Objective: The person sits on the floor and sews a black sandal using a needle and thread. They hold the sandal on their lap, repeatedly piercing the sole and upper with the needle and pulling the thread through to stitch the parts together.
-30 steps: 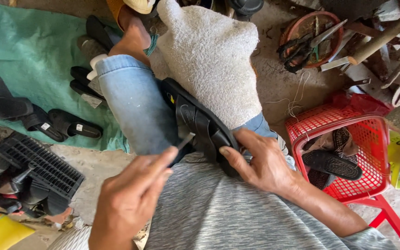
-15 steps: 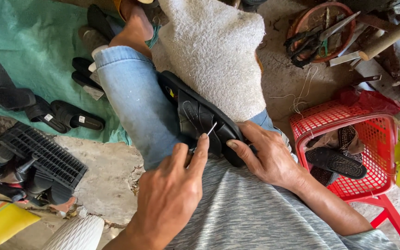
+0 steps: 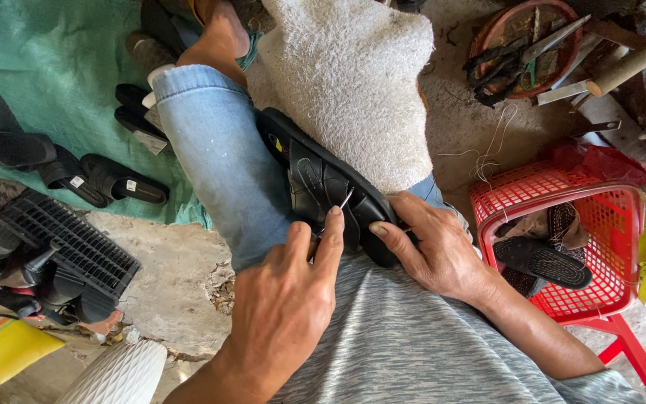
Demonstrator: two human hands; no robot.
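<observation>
Both hands [image 3: 285, 299] [image 3: 431, 247] close together, fingers curled

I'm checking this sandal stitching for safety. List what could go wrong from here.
1. The left hand pinches a thin metal needle at the black sandal, while the right hand grips the sole right beside it; a slip could prick those fingers.
2. The sandal rests on the denim-clad leg, so a hard push might drive the needle toward the thigh.
3. Loose thread lies on the ground near the red basket and could snag.
</observation>
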